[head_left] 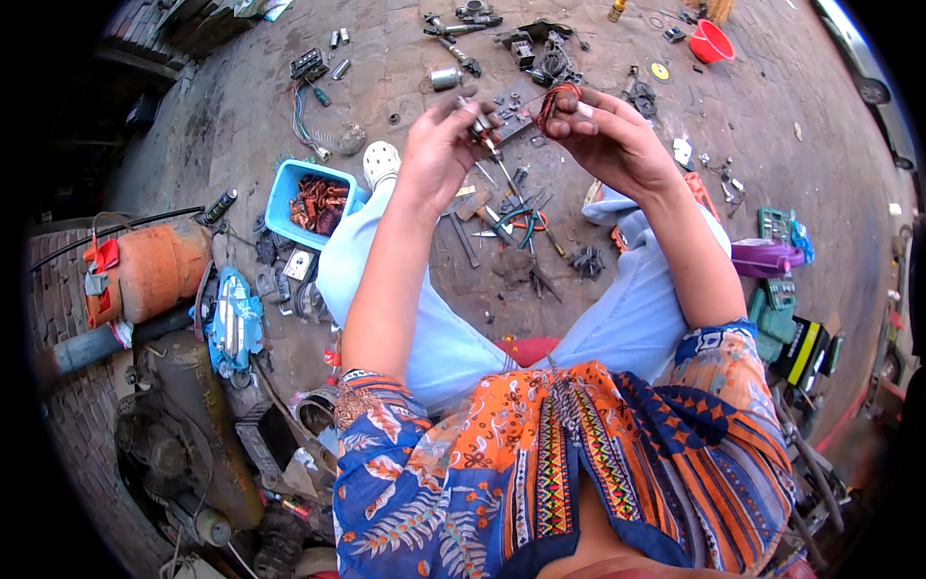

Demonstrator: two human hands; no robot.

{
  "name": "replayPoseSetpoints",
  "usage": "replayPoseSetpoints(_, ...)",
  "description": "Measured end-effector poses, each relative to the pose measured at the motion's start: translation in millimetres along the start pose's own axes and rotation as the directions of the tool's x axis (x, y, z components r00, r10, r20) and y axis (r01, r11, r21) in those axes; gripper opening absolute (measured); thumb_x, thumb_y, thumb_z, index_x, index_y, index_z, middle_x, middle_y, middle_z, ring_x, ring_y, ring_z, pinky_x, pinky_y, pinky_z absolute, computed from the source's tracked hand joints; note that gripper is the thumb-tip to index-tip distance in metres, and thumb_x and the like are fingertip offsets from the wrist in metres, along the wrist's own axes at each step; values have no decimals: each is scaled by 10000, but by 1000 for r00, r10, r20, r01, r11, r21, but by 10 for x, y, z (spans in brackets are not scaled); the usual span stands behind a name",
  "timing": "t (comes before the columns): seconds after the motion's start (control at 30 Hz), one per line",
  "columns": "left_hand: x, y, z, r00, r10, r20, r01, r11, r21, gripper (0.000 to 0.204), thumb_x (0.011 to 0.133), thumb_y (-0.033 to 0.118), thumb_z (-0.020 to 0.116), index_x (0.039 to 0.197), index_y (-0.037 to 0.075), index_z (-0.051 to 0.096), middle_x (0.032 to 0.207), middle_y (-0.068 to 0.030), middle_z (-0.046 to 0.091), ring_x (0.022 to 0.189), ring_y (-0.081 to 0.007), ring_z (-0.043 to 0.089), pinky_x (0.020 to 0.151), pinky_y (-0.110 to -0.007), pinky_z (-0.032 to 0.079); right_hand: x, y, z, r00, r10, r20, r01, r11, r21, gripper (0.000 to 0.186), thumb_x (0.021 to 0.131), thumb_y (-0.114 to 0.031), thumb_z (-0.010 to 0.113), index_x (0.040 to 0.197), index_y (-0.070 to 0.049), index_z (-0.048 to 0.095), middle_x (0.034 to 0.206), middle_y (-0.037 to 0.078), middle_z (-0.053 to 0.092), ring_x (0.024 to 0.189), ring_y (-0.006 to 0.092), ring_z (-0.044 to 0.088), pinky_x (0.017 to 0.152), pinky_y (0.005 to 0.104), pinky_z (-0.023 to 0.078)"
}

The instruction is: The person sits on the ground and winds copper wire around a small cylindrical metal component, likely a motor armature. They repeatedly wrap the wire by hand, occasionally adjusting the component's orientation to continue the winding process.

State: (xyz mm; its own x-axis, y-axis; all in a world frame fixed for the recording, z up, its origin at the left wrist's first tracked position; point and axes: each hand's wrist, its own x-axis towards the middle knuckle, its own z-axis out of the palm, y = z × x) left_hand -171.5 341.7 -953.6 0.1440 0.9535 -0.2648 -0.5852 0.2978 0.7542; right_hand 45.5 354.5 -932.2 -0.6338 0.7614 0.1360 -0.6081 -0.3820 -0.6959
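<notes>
Both my arms reach forward over the paved ground. My left hand is closed around a screwdriver-like tool with a pale handle, its thin metal shaft pointing down. In my right hand, fingers pinch a coil of reddish copper-coloured wire. The two hands are apart, and the tool does not touch the coil. Below them lie pliers with orange and teal handles, a hammer and other small hand tools. Behind the hands is a flat metal plate with small parts on it.
A blue tub of copper-coloured scrap stands by my left leg. Dismantled motor parts are spread farther out, near a red bucket. An orange gas cylinder lies at left; a purple case and green tool cases sit at right.
</notes>
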Motion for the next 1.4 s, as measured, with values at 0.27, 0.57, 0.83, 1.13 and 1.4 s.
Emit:
replayPoseSetpoints(0.27,-155,-68,70,994,56,92,-63,995,82,249,860,92,606,1075,9,509,910,-63,563,788,-148,558,637,-286,467,17,57,35,1000,18,-22,-16,996,91,260,891,-109,515,1078,71,501,786,23,562,864,167,563,923,330,417)
replayPoseSetpoints(0.57,-148,72,-85,927,351,133,-369,918,148,286,819,25,641,1072,34,508,893,-21,538,701,-89,496,582,-206,394,-71,-96,210,996,60,72,-65,995,69,279,866,-111,507,1074,74,493,694,-15,529,805,135,551,1050,429,342)
replayPoseSetpoints(0.83,-148,-189,49,975,156,161,-197,939,283,185,805,61,668,950,57,553,762,24,525,609,-46,466,514,-182,343,-53,-202,202,996,-70,54,55,967,247,123,897,-148,484,921,-27,487,689,-46,543,829,99,559,1139,451,186)
replayPoseSetpoints(1.13,-274,-197,283,912,247,327,-403,686,606,173,826,139,649,930,20,580,874,-23,596,860,-114,543,795,-264,434,-23,-182,14,939,-252,-233,274,959,67,190,907,-88,482,1037,18,571,926,55,634,1001,185,580,1090,374,303)
replayPoseSetpoints(1.4,-280,-232,223,807,360,468,-577,314,754,173,806,122,623,937,15,587,872,-107,606,821,-219,586,763,-302,451,38,-79,49,945,-151,-289,241,921,307,171,906,-83,490,999,14,595,1030,113,633,1056,220,571,1052,366,361)
